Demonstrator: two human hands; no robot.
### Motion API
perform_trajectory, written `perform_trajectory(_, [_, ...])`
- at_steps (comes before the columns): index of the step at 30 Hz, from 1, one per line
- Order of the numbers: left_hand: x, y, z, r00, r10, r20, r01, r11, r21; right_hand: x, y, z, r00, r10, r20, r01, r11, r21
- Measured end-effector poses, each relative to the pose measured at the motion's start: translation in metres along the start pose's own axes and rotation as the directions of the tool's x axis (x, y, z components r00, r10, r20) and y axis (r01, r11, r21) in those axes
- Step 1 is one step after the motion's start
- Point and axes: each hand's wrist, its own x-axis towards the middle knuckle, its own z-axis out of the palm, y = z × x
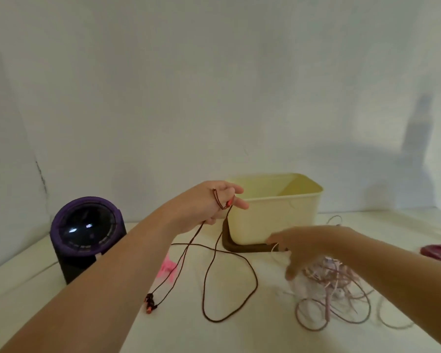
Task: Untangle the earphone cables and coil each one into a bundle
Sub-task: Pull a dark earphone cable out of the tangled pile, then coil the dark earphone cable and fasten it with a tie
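Note:
My left hand (214, 202) is raised above the table, with a dark brown earphone cable (229, 284) looped round its fingers near the red plug. The cable hangs down in long loops onto the table, and its earbuds (149, 301) dangle at the lower left. My right hand (306, 248) hovers, blurred, with fingers pointing down over a tangle of pink and white cables (336, 289); a thin white strand runs by its thumb, but whether it grips it cannot be told.
A cream plastic box (275, 212) on a dark brown lid (245, 248) stands behind the hands. A purple and black cylinder speaker (87, 235) is at the left. A coiled pink bundle (438, 252) lies at the right edge. A pink mark (167, 268) shows on the white table.

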Motion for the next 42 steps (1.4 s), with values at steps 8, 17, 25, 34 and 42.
perform_trajectory(8, [0.003,0.026,0.004,0.998,0.039,-0.042,-0.028,0.973,0.229,-0.031,-0.049,-0.052,0.692,-0.144,-0.707,0.534,0.761,0.368])
perform_trajectory(17, [-0.012,0.036,-0.005,0.986,0.028,-0.167,0.043,0.913,0.406,-0.04,-0.066,-0.058,0.569,-0.026,-0.822,0.561,0.743,0.364])
perform_trajectory(25, [-0.053,0.028,-0.024,0.997,0.026,0.068,-0.029,0.999,0.038,-0.058,-0.044,-0.077,0.847,-0.281,-0.451,0.53,0.397,0.749])
perform_trajectory(34, [-0.097,0.028,-0.036,0.999,0.04,-0.008,-0.039,0.886,-0.461,-0.034,-0.036,-0.053,0.73,0.068,-0.68,0.426,0.733,0.53])
perform_trajectory(42, [-0.116,0.031,-0.036,0.976,0.093,-0.197,-0.206,0.685,-0.699,-0.011,-0.036,-0.029,0.773,0.102,-0.626,0.307,0.804,0.51])
